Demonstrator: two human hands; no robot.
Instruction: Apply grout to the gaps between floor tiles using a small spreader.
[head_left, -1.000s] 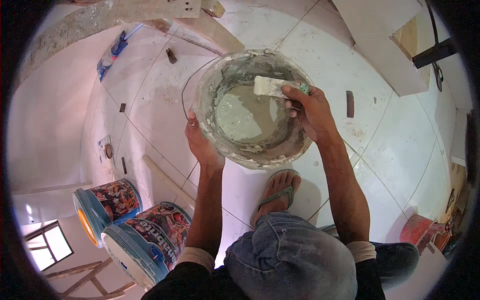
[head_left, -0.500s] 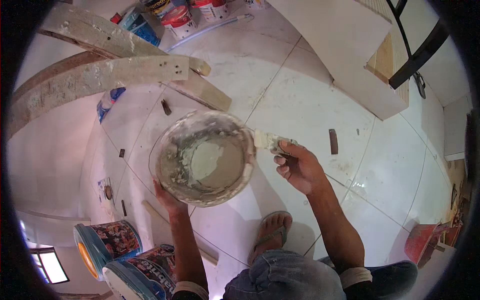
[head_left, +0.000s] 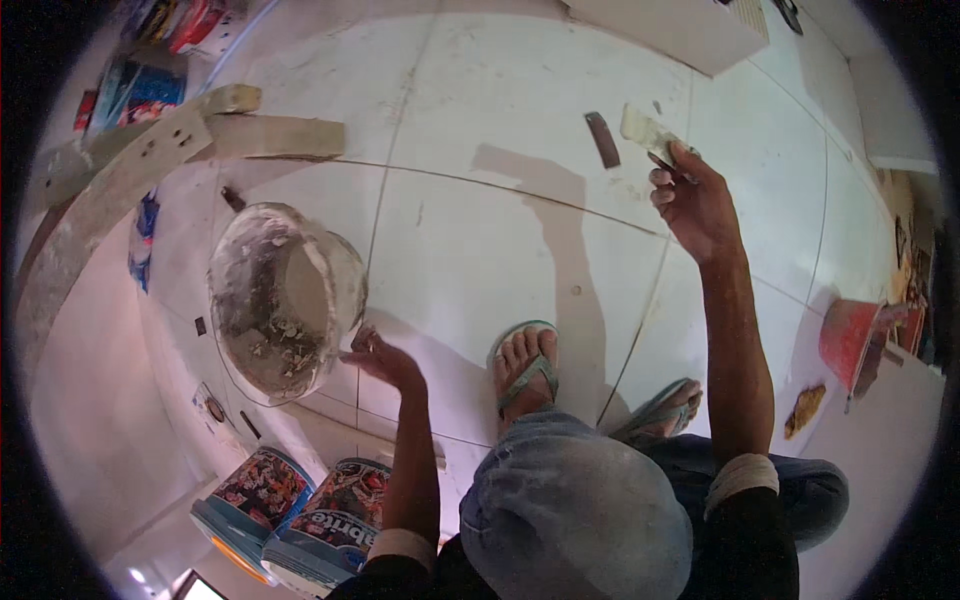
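Note:
My left hand [head_left: 383,358] is at the right side of a mortar-crusted bucket [head_left: 280,310], fingers curled against its edge. The bucket has a wire handle, looks tilted, and has grey-white material inside. My right hand [head_left: 700,205] is raised to the right, fingers closed on a putty-coated scraper [head_left: 648,130] with a pale, caked blade. Beyond it on the white tiles [head_left: 500,240] lies a short dark strip [head_left: 602,140].
Wooden beams [head_left: 150,180] lie at the upper left, with paint containers [head_left: 150,90] behind. Two large blue buckets [head_left: 330,515] sit at lower left. A red bucket [head_left: 850,340] stands at right. A white boxy object [head_left: 680,35] is at the top. My sandalled feet [head_left: 525,370] are below.
My left hand has carried the bucket from the centre out to the left. My right hand has drawn away from it, up and to the right with the scraper. The view has shifted.

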